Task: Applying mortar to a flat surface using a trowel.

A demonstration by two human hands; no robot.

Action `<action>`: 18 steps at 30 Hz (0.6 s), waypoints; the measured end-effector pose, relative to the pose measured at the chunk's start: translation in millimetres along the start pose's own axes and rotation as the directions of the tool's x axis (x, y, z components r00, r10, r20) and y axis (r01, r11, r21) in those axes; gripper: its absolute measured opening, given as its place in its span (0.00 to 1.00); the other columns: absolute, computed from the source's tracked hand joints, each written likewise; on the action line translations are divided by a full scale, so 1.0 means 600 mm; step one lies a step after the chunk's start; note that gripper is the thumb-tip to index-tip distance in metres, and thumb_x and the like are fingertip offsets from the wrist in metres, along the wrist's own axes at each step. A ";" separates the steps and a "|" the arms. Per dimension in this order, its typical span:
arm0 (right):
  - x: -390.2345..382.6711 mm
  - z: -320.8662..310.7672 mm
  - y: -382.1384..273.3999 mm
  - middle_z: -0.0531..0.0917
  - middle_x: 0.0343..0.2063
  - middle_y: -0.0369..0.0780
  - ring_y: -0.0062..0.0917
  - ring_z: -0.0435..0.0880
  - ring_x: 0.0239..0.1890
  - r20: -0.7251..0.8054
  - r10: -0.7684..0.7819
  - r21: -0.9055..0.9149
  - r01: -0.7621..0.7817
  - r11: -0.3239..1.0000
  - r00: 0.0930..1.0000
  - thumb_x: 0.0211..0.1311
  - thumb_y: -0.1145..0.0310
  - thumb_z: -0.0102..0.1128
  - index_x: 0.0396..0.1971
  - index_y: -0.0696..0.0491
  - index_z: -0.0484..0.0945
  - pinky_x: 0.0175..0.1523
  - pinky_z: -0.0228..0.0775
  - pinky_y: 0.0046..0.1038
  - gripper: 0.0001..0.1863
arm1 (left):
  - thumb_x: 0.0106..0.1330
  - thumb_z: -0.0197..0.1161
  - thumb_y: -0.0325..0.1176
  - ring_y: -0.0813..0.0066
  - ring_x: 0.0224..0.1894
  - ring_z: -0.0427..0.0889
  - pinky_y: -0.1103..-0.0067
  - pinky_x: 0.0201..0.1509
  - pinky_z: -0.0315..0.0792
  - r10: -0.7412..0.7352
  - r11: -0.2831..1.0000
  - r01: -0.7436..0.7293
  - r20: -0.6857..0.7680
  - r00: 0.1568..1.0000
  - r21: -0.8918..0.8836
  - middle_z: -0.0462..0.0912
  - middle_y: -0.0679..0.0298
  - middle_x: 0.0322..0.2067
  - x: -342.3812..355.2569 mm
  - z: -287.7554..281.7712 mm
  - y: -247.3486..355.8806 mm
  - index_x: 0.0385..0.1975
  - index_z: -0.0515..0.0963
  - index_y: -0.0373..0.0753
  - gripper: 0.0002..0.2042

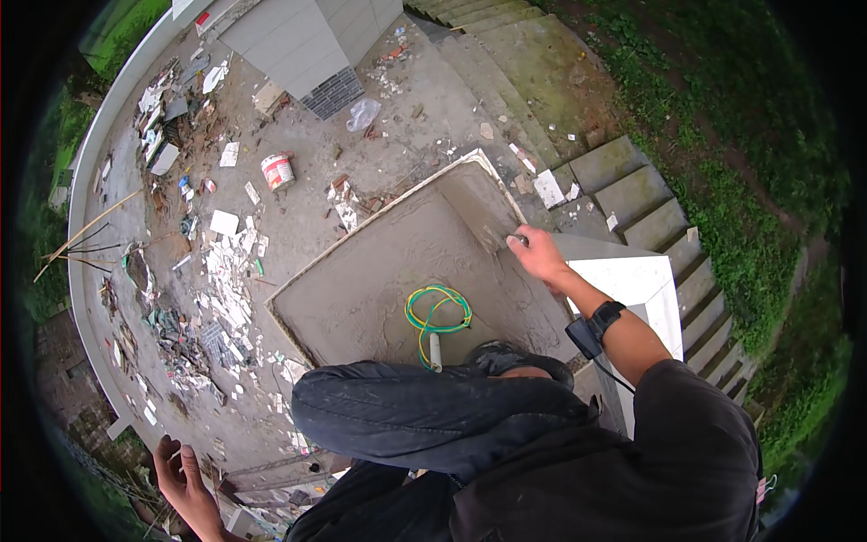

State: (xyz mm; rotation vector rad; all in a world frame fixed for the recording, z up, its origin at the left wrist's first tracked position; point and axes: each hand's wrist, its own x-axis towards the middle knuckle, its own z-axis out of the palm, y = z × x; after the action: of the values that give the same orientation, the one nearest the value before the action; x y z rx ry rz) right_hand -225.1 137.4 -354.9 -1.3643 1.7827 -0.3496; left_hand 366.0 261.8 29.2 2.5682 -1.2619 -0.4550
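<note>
My right hand [539, 255] is closed round the handle of a plastering trowel [477, 219]. Its long flat blade lies against the wet grey mortar [361, 271] near the right edge of a raised square slab. A loop of green and yellow wire [465, 312] comes up from a short white pipe [435, 352] near the slab's close side, beside my bent knee. My left hand [185, 488] hangs out at the lower left with its fingers apart, holding nothing.
Concrete steps [637, 203] descend along the right, bordered by grass. A white panel [664, 298] lies under my right arm. Left of the slab, broken tiles [230, 280] and rubble litter the floor around a red and white bucket [278, 172]. A tiled pillar [289, 45] stands beyond.
</note>
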 end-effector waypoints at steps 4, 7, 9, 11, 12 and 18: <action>-0.010 -0.016 0.023 0.84 0.25 0.49 0.38 0.84 0.29 -0.012 0.156 0.137 -0.153 0.979 0.988 0.73 0.56 0.64 0.44 0.61 0.82 0.40 0.76 0.40 0.20 | 0.79 0.65 0.43 0.73 0.47 0.79 0.74 0.54 0.75 -0.011 1.000 0.011 -0.002 1.000 0.012 0.83 0.60 0.47 -0.002 0.001 0.001 0.66 0.75 0.30 0.25; -0.022 -0.027 0.024 0.83 0.23 0.47 0.35 0.84 0.27 0.066 0.263 0.220 -0.271 0.937 0.962 0.73 0.56 0.63 0.44 0.61 0.83 0.39 0.76 0.39 0.20 | 0.79 0.65 0.43 0.73 0.47 0.79 0.74 0.55 0.75 -0.010 1.000 0.010 -0.007 1.000 0.009 0.83 0.59 0.48 -0.002 0.003 0.003 0.66 0.75 0.30 0.25; -0.027 -0.028 0.021 0.83 0.22 0.44 0.31 0.83 0.24 0.073 0.249 0.221 -0.259 0.940 0.966 0.74 0.56 0.63 0.44 0.61 0.83 0.35 0.75 0.38 0.20 | 0.80 0.65 0.43 0.72 0.48 0.79 0.73 0.55 0.75 -0.008 1.000 0.008 0.002 1.000 0.005 0.83 0.59 0.48 0.000 0.003 0.005 0.66 0.75 0.30 0.25; -0.026 -0.024 0.015 0.82 0.20 0.42 0.28 0.81 0.21 0.056 0.235 0.180 -0.241 0.954 0.970 0.74 0.56 0.63 0.44 0.61 0.83 0.31 0.74 0.36 0.20 | 0.79 0.65 0.44 0.73 0.48 0.79 0.74 0.55 0.75 -0.005 1.000 0.005 0.004 1.000 0.013 0.83 0.59 0.48 0.002 0.004 0.007 0.66 0.75 0.30 0.25; -0.025 -0.024 0.012 0.81 0.21 0.40 0.25 0.79 0.20 0.060 0.198 0.210 -0.207 0.956 0.978 0.76 0.56 0.62 0.45 0.60 0.82 0.28 0.72 0.33 0.19 | 0.79 0.65 0.44 0.73 0.48 0.79 0.74 0.55 0.74 -0.002 1.000 0.002 0.003 1.000 0.016 0.83 0.59 0.48 0.003 0.004 0.007 0.66 0.75 0.30 0.25; -0.018 -0.028 0.001 0.80 0.22 0.36 0.19 0.76 0.18 0.133 0.302 0.334 -0.329 0.883 0.944 0.77 0.56 0.61 0.46 0.59 0.81 0.23 0.68 0.28 0.18 | 0.80 0.65 0.44 0.74 0.47 0.79 0.75 0.54 0.74 0.009 1.000 -0.009 0.008 1.000 0.013 0.83 0.60 0.48 0.001 0.004 0.009 0.65 0.75 0.30 0.25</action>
State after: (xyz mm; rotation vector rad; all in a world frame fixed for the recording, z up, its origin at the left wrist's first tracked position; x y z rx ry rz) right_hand -237.2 142.8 -340.2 -0.8084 1.7412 -0.4080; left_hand 361.6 257.8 28.8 2.5732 -1.2829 -0.4575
